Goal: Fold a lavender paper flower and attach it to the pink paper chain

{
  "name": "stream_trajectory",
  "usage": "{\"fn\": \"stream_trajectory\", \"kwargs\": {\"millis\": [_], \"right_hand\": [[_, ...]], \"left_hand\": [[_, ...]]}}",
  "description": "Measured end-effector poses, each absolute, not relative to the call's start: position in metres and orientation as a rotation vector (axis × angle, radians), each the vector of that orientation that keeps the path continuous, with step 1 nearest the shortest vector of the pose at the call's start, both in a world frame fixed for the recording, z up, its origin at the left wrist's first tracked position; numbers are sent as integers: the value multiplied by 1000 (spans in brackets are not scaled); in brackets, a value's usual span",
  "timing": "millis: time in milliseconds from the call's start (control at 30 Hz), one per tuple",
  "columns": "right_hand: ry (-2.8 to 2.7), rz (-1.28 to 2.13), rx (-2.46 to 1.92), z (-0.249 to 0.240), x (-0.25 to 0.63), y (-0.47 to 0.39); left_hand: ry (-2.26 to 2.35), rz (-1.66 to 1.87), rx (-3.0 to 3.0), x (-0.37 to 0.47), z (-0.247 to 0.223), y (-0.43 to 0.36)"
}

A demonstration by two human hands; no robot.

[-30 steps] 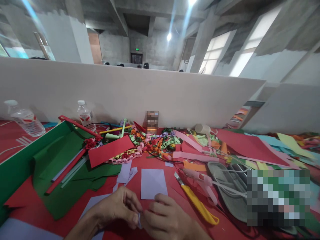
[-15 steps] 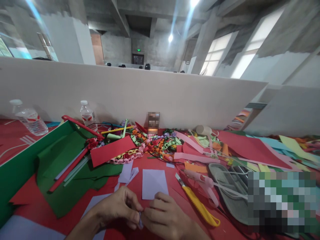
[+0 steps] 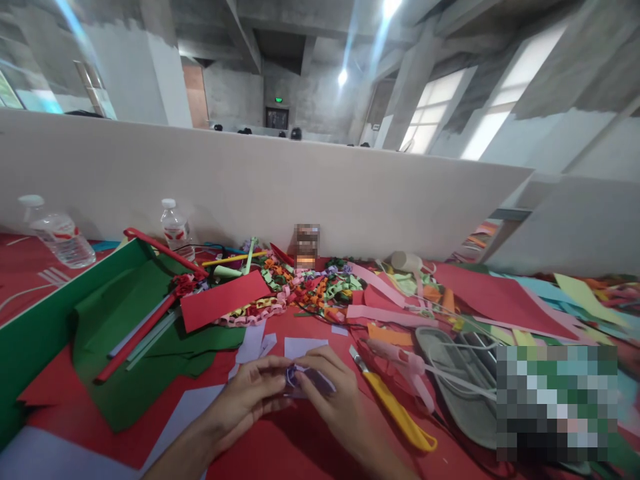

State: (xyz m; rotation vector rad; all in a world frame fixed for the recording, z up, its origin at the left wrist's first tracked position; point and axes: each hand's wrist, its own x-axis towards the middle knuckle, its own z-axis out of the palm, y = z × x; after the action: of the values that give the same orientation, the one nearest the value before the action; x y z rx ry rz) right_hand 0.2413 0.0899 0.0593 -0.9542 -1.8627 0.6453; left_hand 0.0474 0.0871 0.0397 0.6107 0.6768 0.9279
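Note:
Between my two hands is a small rolled piece of purple paper, pinched at the fingertips of both. My left hand grips it from the left with bent fingers. From the right, my right hand presses it with thumb and fingers, which hide part of it. Just behind the hands lies a flat purple paper sheet, partly covered by my fingers. A yellow utility knife rests to the right of my right hand. Purple paper scraps lie beyond my left hand.
A pink glue gun lies beside a grey tray on the right. Paper chains are heaped at the back, near a red paper strip. Dark green paper spreads on the left. Two water bottles stand by the white partition.
Both hands have risen and moved away from me, now overlapping the flat purple sheet. The purple piece has come up with them, and its rolled end shows more clearly.

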Motion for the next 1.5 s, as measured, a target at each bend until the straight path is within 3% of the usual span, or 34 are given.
{"fn": "stream_trajectory", "kwargs": {"millis": [1500], "right_hand": [[-1827, 845, -1050, 62, 237, 92]], "left_hand": [[846, 1030, 913, 53, 36, 93]]}}
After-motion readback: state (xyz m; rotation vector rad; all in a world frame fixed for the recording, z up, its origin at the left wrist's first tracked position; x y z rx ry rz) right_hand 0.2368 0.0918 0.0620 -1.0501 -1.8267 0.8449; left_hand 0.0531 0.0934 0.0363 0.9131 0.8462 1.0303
